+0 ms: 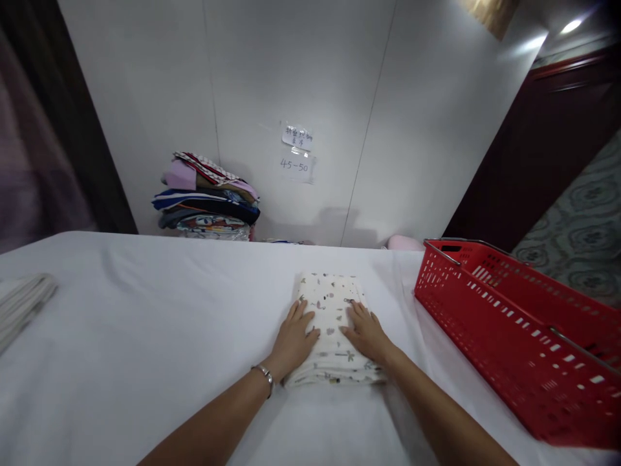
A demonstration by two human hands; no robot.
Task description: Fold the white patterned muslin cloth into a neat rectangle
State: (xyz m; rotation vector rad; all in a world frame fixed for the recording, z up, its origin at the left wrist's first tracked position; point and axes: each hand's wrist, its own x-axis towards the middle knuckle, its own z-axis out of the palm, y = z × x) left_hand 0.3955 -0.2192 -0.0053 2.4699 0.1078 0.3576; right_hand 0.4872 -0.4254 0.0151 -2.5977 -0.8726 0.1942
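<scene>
A folded white cloth (330,317) with small grey and tan printed figures lies on the white-covered table, several layers showing at its near edge. My left hand (294,336) rests flat on its left side, fingers spread and pointing away from me. On the opposite side my right hand (365,330) lies flat too, its fingers spread across the right edge. Neither hand grips the fabric. A silver bracelet (264,377) circles my left wrist.
To the right stands a red perforated plastic basket (490,336) with metal handles. A striped folded cloth (24,304) lies at the far left of the white table cover (145,310). Behind the table, a pile of folded clothes (208,197) stands against the grey wall, near paper labels (297,162).
</scene>
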